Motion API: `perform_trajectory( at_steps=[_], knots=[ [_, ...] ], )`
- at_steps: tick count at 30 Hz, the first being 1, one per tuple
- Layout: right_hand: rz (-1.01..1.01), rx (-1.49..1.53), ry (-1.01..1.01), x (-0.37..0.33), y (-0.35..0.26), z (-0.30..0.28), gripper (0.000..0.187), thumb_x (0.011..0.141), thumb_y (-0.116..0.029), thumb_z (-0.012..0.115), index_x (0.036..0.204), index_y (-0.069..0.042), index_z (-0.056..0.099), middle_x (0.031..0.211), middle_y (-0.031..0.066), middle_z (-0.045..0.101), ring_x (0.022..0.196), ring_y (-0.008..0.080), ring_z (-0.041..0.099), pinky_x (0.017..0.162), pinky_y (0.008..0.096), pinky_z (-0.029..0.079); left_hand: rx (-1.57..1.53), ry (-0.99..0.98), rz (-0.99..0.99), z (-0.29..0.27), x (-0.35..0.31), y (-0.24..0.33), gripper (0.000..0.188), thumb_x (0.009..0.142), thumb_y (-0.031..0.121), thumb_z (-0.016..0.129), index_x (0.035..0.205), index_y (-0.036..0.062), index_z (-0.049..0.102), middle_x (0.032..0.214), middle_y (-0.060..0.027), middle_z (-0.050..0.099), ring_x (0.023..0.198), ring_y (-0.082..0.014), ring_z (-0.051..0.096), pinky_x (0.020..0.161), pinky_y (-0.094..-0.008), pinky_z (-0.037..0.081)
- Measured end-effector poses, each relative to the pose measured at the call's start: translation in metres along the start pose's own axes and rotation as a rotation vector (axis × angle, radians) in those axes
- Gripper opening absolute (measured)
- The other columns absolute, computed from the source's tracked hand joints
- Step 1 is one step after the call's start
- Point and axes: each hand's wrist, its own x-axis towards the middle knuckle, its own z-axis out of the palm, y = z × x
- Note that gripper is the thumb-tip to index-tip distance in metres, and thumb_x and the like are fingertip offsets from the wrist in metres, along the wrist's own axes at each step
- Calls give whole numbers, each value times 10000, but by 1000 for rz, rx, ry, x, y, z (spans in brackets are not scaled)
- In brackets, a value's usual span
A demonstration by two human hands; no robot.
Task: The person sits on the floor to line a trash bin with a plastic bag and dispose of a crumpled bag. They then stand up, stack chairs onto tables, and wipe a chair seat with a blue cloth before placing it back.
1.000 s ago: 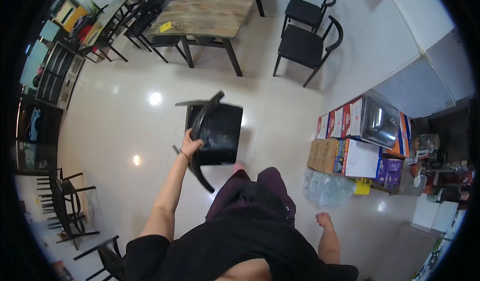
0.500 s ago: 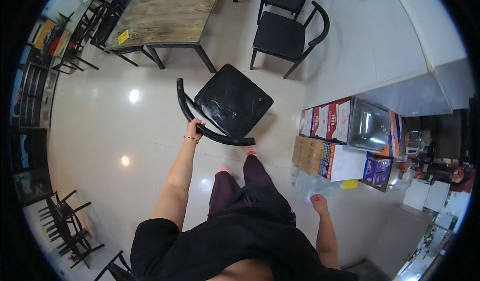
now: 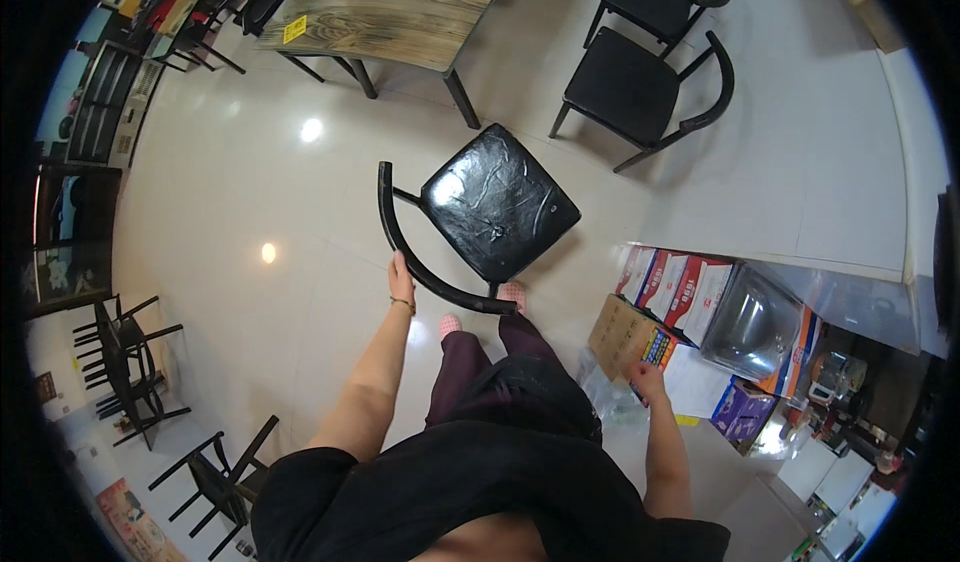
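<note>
A black chair (image 3: 498, 207) with a shiny, creased seat and a curved back rail stands on the floor in front of me. Its rail faces me. My left hand (image 3: 401, 284) is at the outer side of that rail, fingers stretched up against it rather than wrapped round; whether the thumb touches is hidden. My right hand (image 3: 646, 382) hangs at my right side with its fingers curled and nothing visible in them. In the picture it overlaps a cardboard box (image 3: 622, 334) lower down, seemingly apart from it.
A wood-topped table (image 3: 400, 12) with a yellow card (image 3: 294, 30) stands ahead on the left. Two black chairs (image 3: 622, 87) are ahead on the right. Boxes and a clear plastic tub (image 3: 752, 322) line the right side. Upturned chairs (image 3: 125, 362) are stacked at the left.
The view has turned. The chair's seat now shows farther from its rail, less tilted. My left hand's fingers have loosened from round the rail. My right hand has risen slightly.
</note>
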Motion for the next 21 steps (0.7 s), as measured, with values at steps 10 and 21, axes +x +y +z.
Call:
perform_trajectory(
  at_steps=[10, 21],
  knots=[
    [-174, 10, 54, 81, -24, -12, 233, 756, -252, 521, 774, -30, 590, 702, 147, 587, 677, 285, 580, 598, 358, 440, 539, 397, -411, -32, -84, -99, 750, 691, 389, 570, 1244, -45, 307, 1230, -278, 368, 1152, -372, 370, 943, -386, 323],
    [-89, -140, -162, 90, -37, 20, 198, 715, -238, 519, 713, -68, 620, 718, 139, 611, 698, 253, 593, 652, 343, 456, 590, 344, 3, -70, -52, -68, 570, 671, 323, 588, 1089, -52, 488, 1043, -259, 521, 984, -357, 506, 851, -391, 402]
  ],
)
